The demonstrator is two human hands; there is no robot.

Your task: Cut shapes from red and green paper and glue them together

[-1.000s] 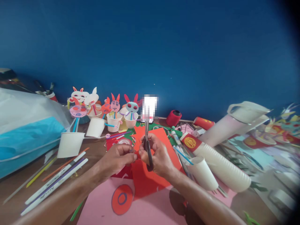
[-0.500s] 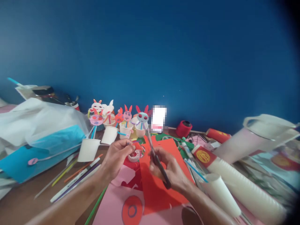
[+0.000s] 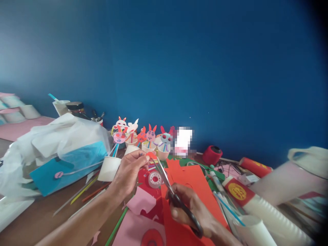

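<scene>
My left hand (image 3: 132, 171) pinches a small piece of red paper (image 3: 151, 155) between thumb and fingers. In my right hand (image 3: 188, 206) are black-handled scissors (image 3: 164, 176), their blades pointing up and left, with the tips at the red piece. Whether the blades are cutting into it I cannot tell. Below the blades lies a white tape roll (image 3: 154, 179) on dark red paper. A large red sheet (image 3: 197, 176) spreads under my right hand. Pink paper scraps (image 3: 141, 201) lie below my left wrist.
Paper cups with paper animal faces on sticks (image 3: 151, 136) stand at the back, beside a blurred-out bright rectangle (image 3: 183, 138). A white cup (image 3: 109, 169) is left of my left hand. Stacked paper cups (image 3: 276, 208) and a pitcher (image 3: 282, 174) occupy the right. Blue card (image 3: 74, 171) lies left.
The view has shifted left and up, so most things sit further right and lower. The scissor tips have come to the red paper in my left hand.
</scene>
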